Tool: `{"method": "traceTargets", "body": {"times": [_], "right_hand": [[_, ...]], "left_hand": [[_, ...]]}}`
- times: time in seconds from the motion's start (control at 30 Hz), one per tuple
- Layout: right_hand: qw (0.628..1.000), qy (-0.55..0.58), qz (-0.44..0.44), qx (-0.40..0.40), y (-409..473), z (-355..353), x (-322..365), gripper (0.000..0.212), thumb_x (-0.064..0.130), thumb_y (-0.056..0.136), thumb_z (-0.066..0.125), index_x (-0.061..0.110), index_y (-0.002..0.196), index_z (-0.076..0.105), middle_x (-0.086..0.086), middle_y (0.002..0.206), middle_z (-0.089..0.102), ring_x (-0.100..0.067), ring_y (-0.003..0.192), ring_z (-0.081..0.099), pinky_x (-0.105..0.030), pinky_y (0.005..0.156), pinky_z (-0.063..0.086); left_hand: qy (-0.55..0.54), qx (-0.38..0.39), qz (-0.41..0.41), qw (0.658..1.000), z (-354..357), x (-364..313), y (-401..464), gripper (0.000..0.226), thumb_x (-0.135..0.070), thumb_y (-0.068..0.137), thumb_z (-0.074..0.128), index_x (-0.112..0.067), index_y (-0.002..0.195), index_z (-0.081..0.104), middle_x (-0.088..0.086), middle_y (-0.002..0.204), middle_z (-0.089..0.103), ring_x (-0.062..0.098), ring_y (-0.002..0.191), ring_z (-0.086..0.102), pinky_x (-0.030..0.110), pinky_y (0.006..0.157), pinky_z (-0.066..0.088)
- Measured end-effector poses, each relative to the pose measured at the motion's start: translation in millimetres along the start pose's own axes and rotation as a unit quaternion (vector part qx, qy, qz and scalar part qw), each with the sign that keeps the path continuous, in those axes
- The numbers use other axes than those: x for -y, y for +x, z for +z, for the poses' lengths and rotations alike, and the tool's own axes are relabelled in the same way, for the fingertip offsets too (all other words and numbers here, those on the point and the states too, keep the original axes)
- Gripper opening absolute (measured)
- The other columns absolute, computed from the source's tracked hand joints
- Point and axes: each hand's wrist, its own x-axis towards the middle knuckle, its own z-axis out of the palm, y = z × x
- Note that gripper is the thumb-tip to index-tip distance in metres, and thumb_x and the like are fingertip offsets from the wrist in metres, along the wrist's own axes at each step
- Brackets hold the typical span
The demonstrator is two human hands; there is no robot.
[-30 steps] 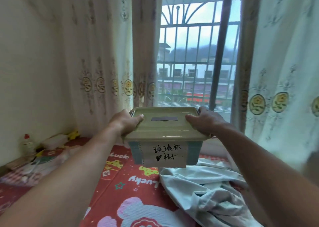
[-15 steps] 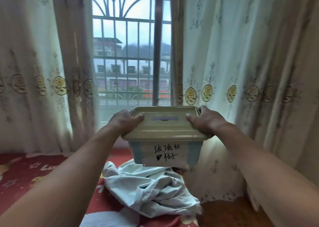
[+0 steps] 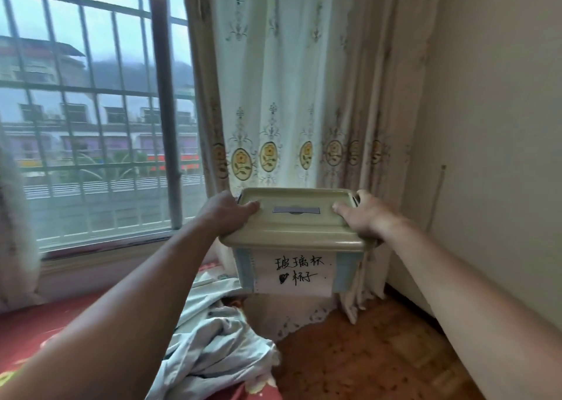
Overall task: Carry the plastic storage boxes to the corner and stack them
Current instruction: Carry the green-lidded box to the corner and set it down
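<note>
I hold a small plastic storage box point(image 3: 296, 229) in the air in front of me, with a pale green lid, a blue-grey body and a white handwritten label on its near side. My left hand point(image 3: 225, 214) grips the lid's left edge, thumb on top. My right hand point(image 3: 365, 215) grips the right edge the same way. The box hangs level above the floor, in front of the room corner point(image 3: 404, 281) where the curtain meets the right wall. No other storage box is in view.
A crumpled pale cloth point(image 3: 213, 338) lies on the red mat point(image 3: 45, 326) at lower left. Bare brown floor point(image 3: 365, 360) spreads below the box toward the right wall point(image 3: 501, 156). A patterned curtain point(image 3: 289, 110) hangs behind, beside a barred window point(image 3: 100, 110).
The view has swung to the right: the window slid left, the right wall and corner came into sight. Both hands keep the same grip on the box.
</note>
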Motion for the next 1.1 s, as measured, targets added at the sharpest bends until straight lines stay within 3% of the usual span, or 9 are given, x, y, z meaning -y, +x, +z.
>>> {"method": "traceTargets", "body": {"times": [0.07, 0.17, 0.3, 0.47, 0.63, 0.77, 0.9, 1.1], "right_hand": [[1.000, 0.014, 0.023, -0.006, -3, -8, -12, 0.084, 0.066, 0.089, 0.051, 0.023, 0.156, 0.024, -0.011, 0.149, 0.046, -0.030, 0.107, 0.061, -0.037, 0.073, 0.058], [0.998, 0.018, 0.049, -0.024, -10, -20, -30, 0.080, 0.063, 0.090, 0.052, 0.022, 0.154, 0.028, -0.012, 0.144, 0.050, -0.030, 0.106, 0.059, -0.034, 0.066, 0.052], [0.994, -0.006, 0.102, -0.047, -27, -35, -57, 0.082, 0.066, 0.089, 0.050, 0.022, 0.154, 0.028, -0.013, 0.143, 0.051, -0.035, 0.119, 0.055, -0.044, 0.093, 0.052], [0.986, -0.018, 0.148, -0.074, -47, -53, -91, 0.081, 0.067, 0.088, 0.048, 0.024, 0.154, 0.028, -0.012, 0.139, 0.052, -0.033, 0.110, 0.057, -0.042, 0.084, 0.056], [0.976, -0.025, 0.196, -0.093, -57, -72, -138, 0.081, 0.067, 0.086, 0.048, 0.022, 0.151, 0.030, -0.010, 0.126, 0.055, -0.029, 0.094, 0.058, -0.031, 0.060, 0.052], [0.971, -0.034, 0.212, -0.105, -58, -88, -176, 0.083, 0.068, 0.085, 0.047, 0.021, 0.151, 0.029, -0.010, 0.130, 0.056, -0.029, 0.095, 0.059, -0.032, 0.062, 0.052], [0.966, -0.035, 0.231, -0.115, -47, -103, -221, 0.083, 0.068, 0.085, 0.048, 0.019, 0.149, 0.031, -0.010, 0.125, 0.057, -0.019, 0.071, 0.052, -0.024, 0.045, 0.042], [0.962, -0.041, 0.237, -0.126, -17, -135, -286, 0.080, 0.068, 0.084, 0.048, 0.019, 0.145, 0.034, -0.005, 0.108, 0.056, -0.018, 0.070, 0.054, -0.021, 0.041, 0.041]], "left_hand": [[0.002, 0.013, 0.015, 1.000, 12, -13, 9, 0.059, -0.068, 0.080, 0.060, -0.013, 0.102, 0.063, 0.004, 0.097, 0.067, 0.022, 0.087, 0.062, 0.032, 0.073, 0.049], [0.016, 0.023, 0.048, 0.998, 26, -35, 18, 0.067, -0.069, 0.081, 0.057, -0.010, 0.112, 0.059, 0.005, 0.098, 0.062, 0.023, 0.086, 0.058, 0.032, 0.066, 0.042], [0.009, 0.046, 0.090, 0.995, 51, -63, 22, 0.066, -0.071, 0.080, 0.056, -0.011, 0.109, 0.058, 0.000, 0.082, 0.057, 0.017, 0.073, 0.055, 0.030, 0.056, 0.037], [-0.005, 0.088, 0.130, 0.988, 87, -97, 23, 0.066, -0.070, 0.081, 0.054, -0.010, 0.108, 0.057, -0.002, 0.080, 0.055, 0.013, 0.070, 0.052, 0.030, 0.052, 0.034], [-0.029, 0.137, 0.169, 0.976, 127, -143, 15, 0.062, -0.068, 0.081, 0.055, -0.013, 0.109, 0.055, -0.002, 0.086, 0.058, 0.015, 0.076, 0.056, 0.030, 0.055, 0.038], [-0.031, 0.151, 0.188, 0.970, 158, -179, 8, 0.066, -0.068, 0.082, 0.055, -0.011, 0.116, 0.056, -0.004, 0.085, 0.055, 0.013, 0.075, 0.054, 0.030, 0.056, 0.038], [-0.038, 0.170, 0.200, 0.964, 194, -219, 5, 0.070, -0.070, 0.081, 0.055, -0.012, 0.120, 0.056, -0.001, 0.094, 0.061, 0.015, 0.082, 0.058, 0.031, 0.061, 0.042], [-0.044, 0.172, 0.203, 0.963, 243, -280, 6, 0.060, -0.069, 0.081, 0.056, -0.013, 0.103, 0.057, -0.001, 0.086, 0.059, 0.013, 0.075, 0.056, 0.029, 0.053, 0.037]]}}
